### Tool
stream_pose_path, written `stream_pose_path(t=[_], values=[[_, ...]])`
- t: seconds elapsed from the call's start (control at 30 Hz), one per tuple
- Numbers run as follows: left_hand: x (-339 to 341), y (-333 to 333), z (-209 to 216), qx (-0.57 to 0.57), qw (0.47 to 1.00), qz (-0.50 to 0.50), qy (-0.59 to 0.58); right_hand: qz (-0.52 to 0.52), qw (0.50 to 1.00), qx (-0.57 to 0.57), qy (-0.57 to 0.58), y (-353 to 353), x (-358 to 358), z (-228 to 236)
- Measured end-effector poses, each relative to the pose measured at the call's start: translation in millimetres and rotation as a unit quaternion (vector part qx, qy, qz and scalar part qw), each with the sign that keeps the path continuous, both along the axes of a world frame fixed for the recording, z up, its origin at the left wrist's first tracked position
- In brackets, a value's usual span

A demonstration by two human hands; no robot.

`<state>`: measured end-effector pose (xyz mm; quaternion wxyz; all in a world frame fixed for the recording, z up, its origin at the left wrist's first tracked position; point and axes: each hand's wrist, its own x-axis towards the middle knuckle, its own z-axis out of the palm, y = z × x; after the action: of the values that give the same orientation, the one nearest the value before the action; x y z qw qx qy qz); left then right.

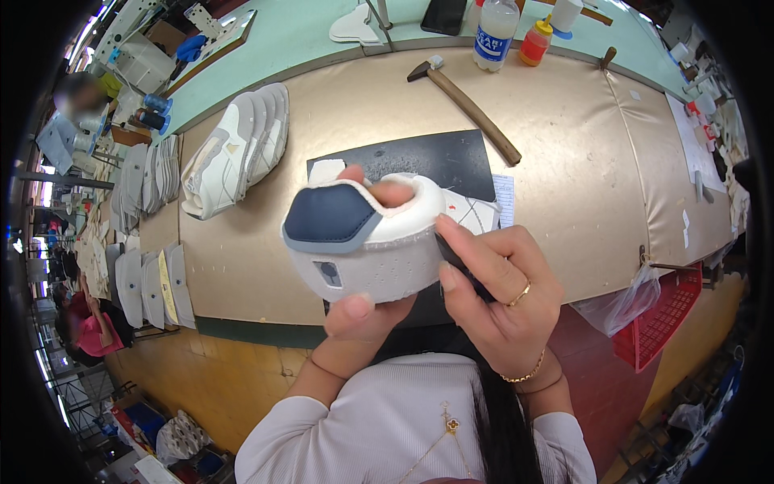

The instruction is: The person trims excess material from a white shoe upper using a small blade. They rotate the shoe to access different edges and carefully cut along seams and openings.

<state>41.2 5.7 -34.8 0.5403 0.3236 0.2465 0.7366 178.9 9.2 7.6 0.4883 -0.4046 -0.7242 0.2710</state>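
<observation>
A white and light grey shoe upper [379, 262] with a navy padded heel patch is held up over the bench, heel side toward me. My left hand [367, 315] grips it from below, thumb on the outer grey wall and fingertips showing at the collar opening. At the upper's right edge, my right hand [508, 294] is closed with index finger and thumb against the side. Behind the upper lies a black slab [403, 157], partly covered by it. White pieces [472, 211] and a printed sheet [505, 198] lie by the slab.
Beyond the slab rests a wooden-handled hammer [476, 113]. Stacked shoe uppers [234, 153] stand at the left. Along the far ledge are a bottle [493, 36], a yellow-capped glue bottle [535, 44] and a phone [443, 14]. A red crate [657, 319] sits off the right edge.
</observation>
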Motion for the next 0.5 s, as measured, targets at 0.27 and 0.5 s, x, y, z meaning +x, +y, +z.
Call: stream_pose_path(t=[0.27,0.5], values=[[-10.0,-4.1,-4.9,-0.05,0.997,-0.051,0.01,0.012,0.994,-0.098,0.049,3.2,0.1,-0.9],[-13.8,-3.5,12.4,-0.115,0.989,-0.09,0.033,0.021,0.992,-0.123,0.033,2.8,8.8,6.2]])
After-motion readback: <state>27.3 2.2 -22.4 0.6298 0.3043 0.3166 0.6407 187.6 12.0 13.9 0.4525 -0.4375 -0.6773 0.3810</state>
